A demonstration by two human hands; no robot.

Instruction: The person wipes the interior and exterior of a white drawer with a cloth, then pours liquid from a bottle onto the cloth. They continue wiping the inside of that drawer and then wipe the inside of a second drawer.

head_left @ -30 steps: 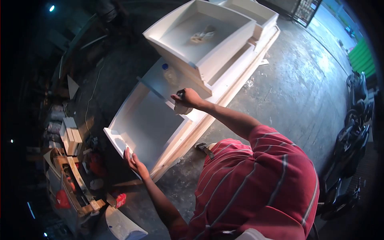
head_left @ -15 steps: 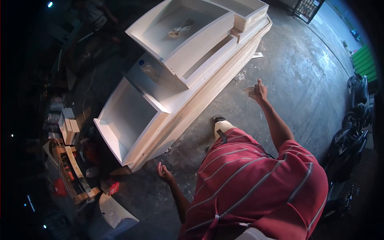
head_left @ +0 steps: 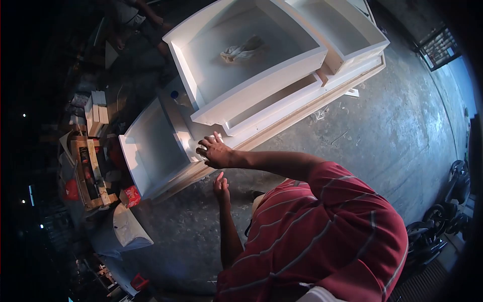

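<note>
A white wooden furniture piece [head_left: 259, 121] with box-like compartments and a raw wood edge lies across the upper view. My right hand [head_left: 215, 152] reaches over its near edge, fingers bent and spread above the white panel beside the lower compartment [head_left: 156, 138]. Something pale shows between those fingers, too small to name. Just below, apart from the edge, my left hand [head_left: 220, 185] is raised with loosely bent fingers and nothing visible in it. A crumpled pale cloth or bag [head_left: 241, 50] lies inside the large compartment.
Wooden frame parts [head_left: 93, 173], stacked white boards [head_left: 96, 113] and a curved white panel [head_left: 130, 226] are at left. A person [head_left: 136, 17] is in the dark upper left. Motorbikes [head_left: 437, 216] stand at right. Debris [head_left: 319, 115] lies on the concrete floor.
My right hand has swung from the right, where a flat piece showed at its fingers, to the furniture's edge. My left hand has risen slightly. The view has turned and shifted.
</note>
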